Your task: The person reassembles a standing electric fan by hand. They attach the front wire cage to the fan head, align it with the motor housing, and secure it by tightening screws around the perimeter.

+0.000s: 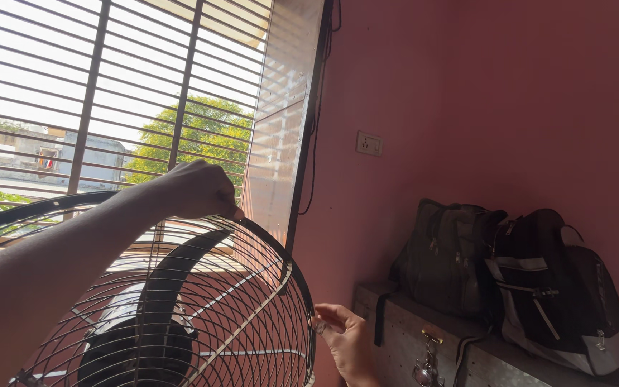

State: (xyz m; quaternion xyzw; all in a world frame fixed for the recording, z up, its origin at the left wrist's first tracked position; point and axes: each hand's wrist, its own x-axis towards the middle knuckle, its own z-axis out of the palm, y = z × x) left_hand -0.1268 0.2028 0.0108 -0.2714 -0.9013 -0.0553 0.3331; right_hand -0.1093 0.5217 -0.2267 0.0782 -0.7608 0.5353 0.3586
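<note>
Against a pink wall, a small pale switch plate (369, 143) sits just right of the window frame, while two bags rest side by side on a grey metal trunk (402, 344) in the lower right corner: a dark olive bag (442, 258) on the left, and a black backpack (560, 287) with grey trim touching it on the right. A small padlock (424, 371) hangs from the trunk's front.

In the foreground, lower left, stands a large round fan (173, 308), its black wire guard (252, 301) ringed by a dark rim, with a broad dark blade and a motor hub visible through the wires. Behind it, a barred window (109, 86) shows trees and buildings in bright daylight.

The left hand (198, 190), its forearm reaching in from the lower left, is closed over the top of the guard's rim. The right hand (345, 340) comes up from below, its fingers pinching the rim at the guard's right edge.
</note>
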